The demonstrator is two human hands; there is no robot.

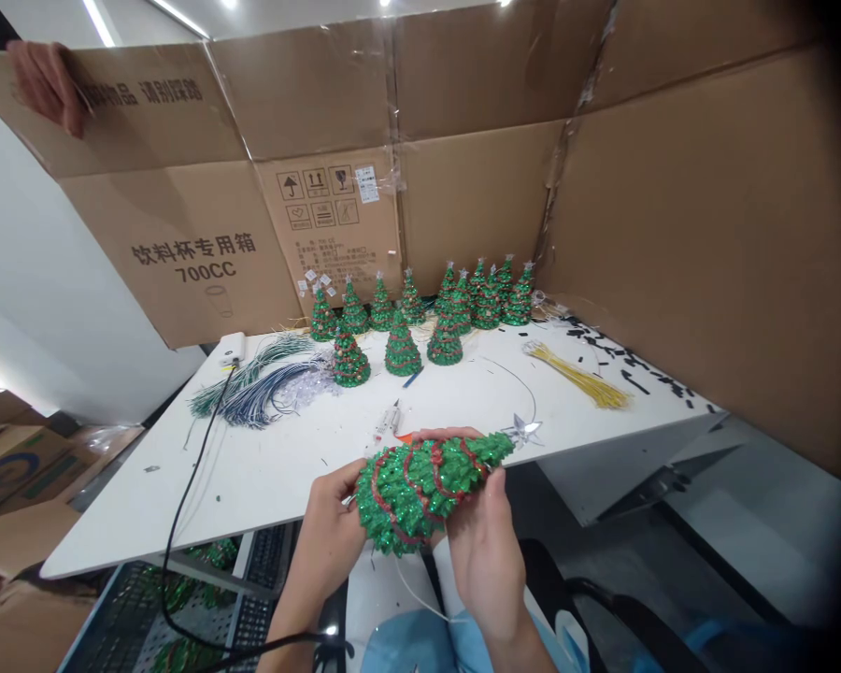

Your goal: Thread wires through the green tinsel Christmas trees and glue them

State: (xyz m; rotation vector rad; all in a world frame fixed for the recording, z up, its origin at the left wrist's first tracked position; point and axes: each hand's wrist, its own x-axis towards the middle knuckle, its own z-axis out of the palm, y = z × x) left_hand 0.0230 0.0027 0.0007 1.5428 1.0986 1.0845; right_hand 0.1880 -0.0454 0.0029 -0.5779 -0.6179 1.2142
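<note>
A green tinsel tree (pixel 420 486) with red garland lies tilted on its side between my hands, above the table's front edge. My left hand (pixel 334 523) grips its wide base at the left. Around the narrower part, near the top, my right hand (pixel 483 537) is closed from below. At the tree's tip, pointing right, is a clear star (pixel 525 430). A pale wire hangs below the tree. Behind it on the white table (pixel 252 477) lie a small white tube (pixel 388 421) and a partly hidden orange item (pixel 405 437).
Several small trees (pixel 402 346) stand along the back. Green and blue wire bundles (pixel 266 388), a yellow bundle (pixel 581 376) and black bits (pixel 620 360) lie about. A black cable (pixel 189 495) crosses the left side. Cardboard (pixel 477 196) walls the back; another person's hand (pixel 49 84) holds its top.
</note>
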